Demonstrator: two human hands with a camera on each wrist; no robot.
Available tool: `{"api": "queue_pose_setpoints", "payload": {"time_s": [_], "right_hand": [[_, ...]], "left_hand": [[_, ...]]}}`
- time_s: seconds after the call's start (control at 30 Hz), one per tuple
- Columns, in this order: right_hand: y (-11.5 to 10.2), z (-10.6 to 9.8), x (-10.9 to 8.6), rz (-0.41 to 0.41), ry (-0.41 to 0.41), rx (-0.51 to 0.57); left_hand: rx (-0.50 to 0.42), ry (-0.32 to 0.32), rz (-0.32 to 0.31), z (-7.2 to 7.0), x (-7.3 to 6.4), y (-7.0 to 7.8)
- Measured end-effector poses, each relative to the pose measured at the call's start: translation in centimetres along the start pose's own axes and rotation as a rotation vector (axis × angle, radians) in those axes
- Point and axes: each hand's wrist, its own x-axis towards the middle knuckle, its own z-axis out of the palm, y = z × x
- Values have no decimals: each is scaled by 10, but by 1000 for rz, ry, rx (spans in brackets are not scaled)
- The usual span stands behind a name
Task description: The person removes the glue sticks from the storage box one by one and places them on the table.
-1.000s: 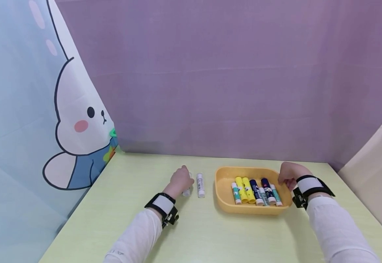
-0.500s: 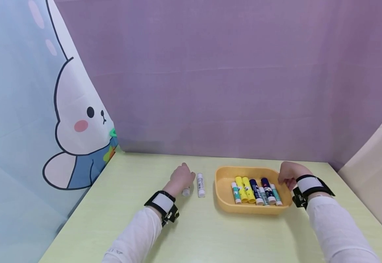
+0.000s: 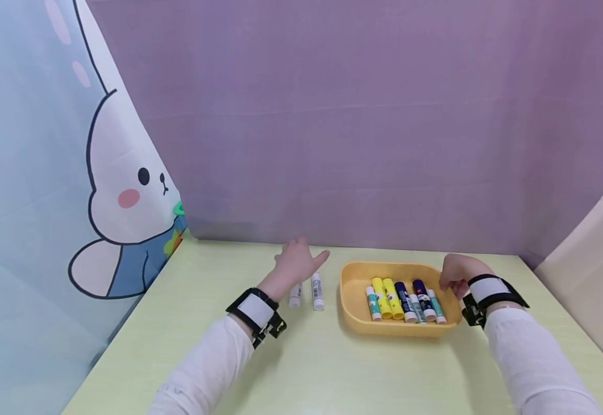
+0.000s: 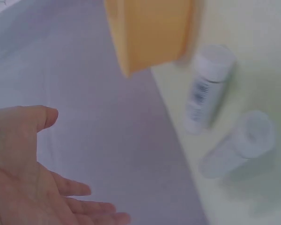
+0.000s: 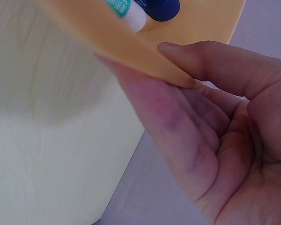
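Observation:
Two white glue sticks lie side by side on the table: one on the right [image 3: 317, 292], and a left one [image 3: 294, 296] partly hidden by my left hand [image 3: 297, 264]. That hand is raised over their far ends, thumb stretched out and fingers apart, holding nothing. The left wrist view shows its bare palm [image 4: 18, 173] away from both sticks. My right hand [image 3: 459, 274] pinches the right rim of a yellow-orange plastic basket [image 3: 354, 288], thumb inside and fingers under the outer wall. Several yellow, navy and teal-and-white glue sticks [image 3: 392, 300] lie in a row inside the basket.
The pale wooden table [image 3: 312, 369] ends at a purple cloth [image 3: 332, 144] hung behind it. On the left hangs a blue cloth with a cartoon rabbit [image 3: 125, 196]; a pale cloth [image 3: 602, 259] hangs on the right.
My left hand has lifted off the left white glue stick, moved farther back and spread its fingers, so more of that stick shows. The right hand and basket stay in place.

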Motion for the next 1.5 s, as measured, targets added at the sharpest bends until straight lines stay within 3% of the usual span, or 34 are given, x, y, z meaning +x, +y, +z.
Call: {"api": "queue_pose_setpoints", "payload": {"time_s": [0.23, 0.43, 0.8, 0.97, 1.13, 1.27, 1.5], "right_hand": [[0, -1, -2, -13, -10, 5], [0, -1, -1, -16, -1, -25], [4, 0, 4, -12, 3, -12], [5, 0, 5, -15, -3, -10], [5, 0, 6, -5, -7, 12], [4, -1, 6, 6, -6, 14], [3, -1, 1, -7, -1, 7]], "left_hand": [[6, 26, 70, -15, -7, 26], [19, 10, 114, -25, -20, 49], [66, -16, 241, -25, -41, 89], [47, -6, 295, -17, -44, 105], [12, -27, 309, -2, -46, 117], [6, -58, 298, 13, -46, 122], [80, -74, 289, 39, -43, 122]]}}
